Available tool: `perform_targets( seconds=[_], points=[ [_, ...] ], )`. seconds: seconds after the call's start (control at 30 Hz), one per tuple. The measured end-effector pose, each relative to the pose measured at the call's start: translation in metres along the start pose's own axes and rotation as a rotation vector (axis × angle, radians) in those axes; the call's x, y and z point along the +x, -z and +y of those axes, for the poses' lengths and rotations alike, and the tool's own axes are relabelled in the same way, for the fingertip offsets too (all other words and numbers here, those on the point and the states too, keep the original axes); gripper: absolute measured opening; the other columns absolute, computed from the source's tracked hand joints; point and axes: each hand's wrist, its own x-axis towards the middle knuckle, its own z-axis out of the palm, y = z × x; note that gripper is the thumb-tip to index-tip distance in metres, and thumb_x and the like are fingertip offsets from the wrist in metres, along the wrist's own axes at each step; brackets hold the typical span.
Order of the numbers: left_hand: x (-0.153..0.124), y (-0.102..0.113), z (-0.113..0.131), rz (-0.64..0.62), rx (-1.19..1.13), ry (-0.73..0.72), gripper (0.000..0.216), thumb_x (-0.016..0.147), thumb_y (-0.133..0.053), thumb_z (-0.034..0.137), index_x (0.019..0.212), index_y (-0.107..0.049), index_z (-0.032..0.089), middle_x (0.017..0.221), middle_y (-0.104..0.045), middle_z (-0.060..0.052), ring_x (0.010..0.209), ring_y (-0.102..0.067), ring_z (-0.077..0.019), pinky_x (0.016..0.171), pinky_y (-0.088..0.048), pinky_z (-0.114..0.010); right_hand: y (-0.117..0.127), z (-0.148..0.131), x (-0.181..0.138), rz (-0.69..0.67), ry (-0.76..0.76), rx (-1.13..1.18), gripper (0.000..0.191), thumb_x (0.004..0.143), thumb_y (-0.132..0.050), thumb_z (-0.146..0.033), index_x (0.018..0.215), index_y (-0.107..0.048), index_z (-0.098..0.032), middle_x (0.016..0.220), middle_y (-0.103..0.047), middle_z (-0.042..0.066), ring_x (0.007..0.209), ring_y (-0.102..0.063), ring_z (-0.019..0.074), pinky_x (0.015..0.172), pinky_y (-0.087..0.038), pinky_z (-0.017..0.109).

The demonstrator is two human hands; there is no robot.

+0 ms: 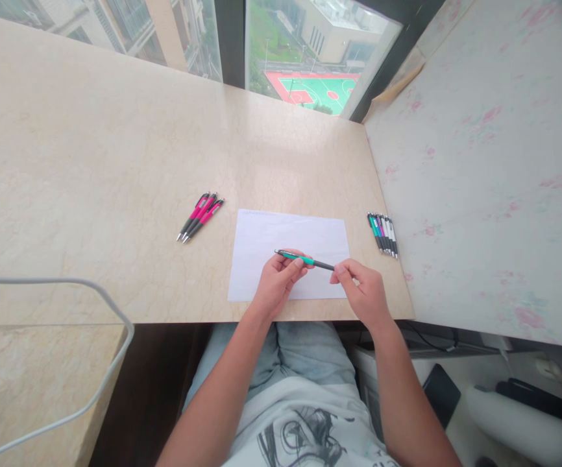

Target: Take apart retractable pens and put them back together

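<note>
A teal pen (305,259) with a dark grip is held level between my two hands, above a white sheet of paper (288,227). My left hand (281,275) pinches its teal barrel between thumb and fingers, near the clip end. At the other end, my right hand (359,285) has its thumb and fingers closed on the dark tip, which they hide. Off to the left lie 3 pink pens (200,217) in a loose bunch. To the right, several pens (382,235) in teal, purple and white lie side by side.
The beige stone tabletop (115,162) runs back to a window (320,58). A wall with flowered paper (485,175) bounds the right side. At the left, a grey cable (110,301) loops over the table's edge. My legs (305,353) are below the front edge.
</note>
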Motion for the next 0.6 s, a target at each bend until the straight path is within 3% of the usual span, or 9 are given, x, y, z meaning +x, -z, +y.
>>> perform_targets(
  seconds=[0.07, 0.23, 0.43, 0.6],
  points=[
    [0.0, -0.0002, -0.0003, 0.002, 0.001, 0.001, 0.025, 0.074, -0.083, 0.027, 0.093, -0.071, 0.016, 0.095, -0.076, -0.006, 0.084, -0.071, -0.0137, 0.078, -0.054, -0.024, 0.0002, -0.0014, 0.0001, 0.001, -0.014, -0.004, 0.038, 0.1, -0.047, -0.039, 0.069, -0.061, -0.021, 0.065, -0.065, -0.001, 0.062, -0.059, 0.0142, 0.063, -0.044, 0.028],
    [-0.0005, -0.0002, -0.0003, -0.001, 0.003, -0.006, 0.024, 0.076, -0.082, 0.027, 0.093, -0.071, 0.016, 0.094, -0.076, -0.006, 0.086, -0.072, -0.0146, 0.079, -0.054, -0.024, -0.0022, -0.0011, 0.0005, 0.049, -0.019, 0.057, 0.022, 0.095, -0.055, -0.04, 0.085, -0.063, -0.022, 0.079, -0.07, 0.001, 0.075, -0.065, 0.0176, 0.068, -0.049, 0.029],
    [-0.0026, -0.0023, 0.0009, 0.003, 0.019, 0.005, 0.025, 0.074, -0.084, 0.027, 0.091, -0.071, 0.016, 0.094, -0.076, -0.007, 0.084, -0.071, -0.0148, 0.081, -0.054, -0.027, -0.0027, -0.0002, -0.0003, 0.044, -0.049, -0.035, 0.045, 0.1, -0.044, -0.043, 0.062, -0.057, -0.022, 0.058, -0.059, -0.001, 0.054, -0.053, 0.0135, 0.058, -0.042, 0.028],
    [-0.0016, -0.0014, -0.0011, 0.011, 0.001, -0.014, 0.024, 0.075, -0.083, 0.027, 0.092, -0.071, 0.016, 0.092, -0.076, -0.005, 0.084, -0.071, -0.0142, 0.081, -0.054, -0.026, -0.0062, 0.0003, -0.0008, 0.053, -0.045, 0.05, 0.024, 0.096, -0.053, -0.041, 0.085, -0.061, -0.022, 0.076, -0.068, 0.001, 0.071, -0.064, 0.0167, 0.065, -0.048, 0.028]
  ],
)
